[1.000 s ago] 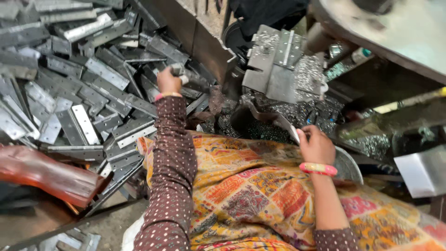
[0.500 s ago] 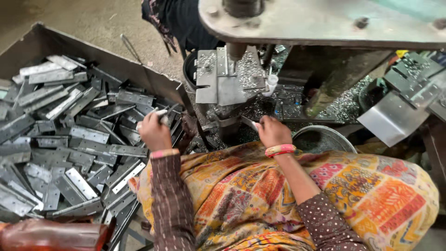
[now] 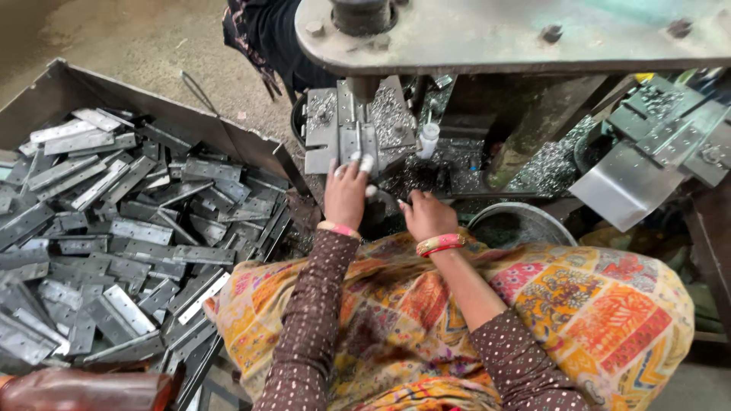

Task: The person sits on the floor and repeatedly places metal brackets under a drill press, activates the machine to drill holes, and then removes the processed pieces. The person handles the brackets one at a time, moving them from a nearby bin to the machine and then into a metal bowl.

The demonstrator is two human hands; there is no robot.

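My left hand [image 3: 346,194] reaches forward to the press fixture [image 3: 324,129]. Its taped fingertips press on a grey metal hinge plate [image 3: 356,146] lying on the fixture under the ram. My right hand [image 3: 428,215], with a pink and red bangle at the wrist, rests low beside the left, just in front of the machine base. Its fingers curl toward the dark gap below the fixture, and whether they hold anything is hidden. Both forearms wear brown dotted sleeves over a patterned orange and yellow cloth [image 3: 579,304] on my lap.
An open metal bin [image 3: 53,91] on the left holds a pile of several grey hinge plates [image 3: 137,228]. A round metal pan [image 3: 525,224] sits right of my hands. The press's heavy top plate [image 3: 518,34] overhangs. Metal chips cover the machine bed. Another person's dark clothing [image 3: 263,30] shows behind.
My left hand has moved from the pile of plates on the left across to the press fixture, carrying a plate. My right hand has stayed near the machine base.
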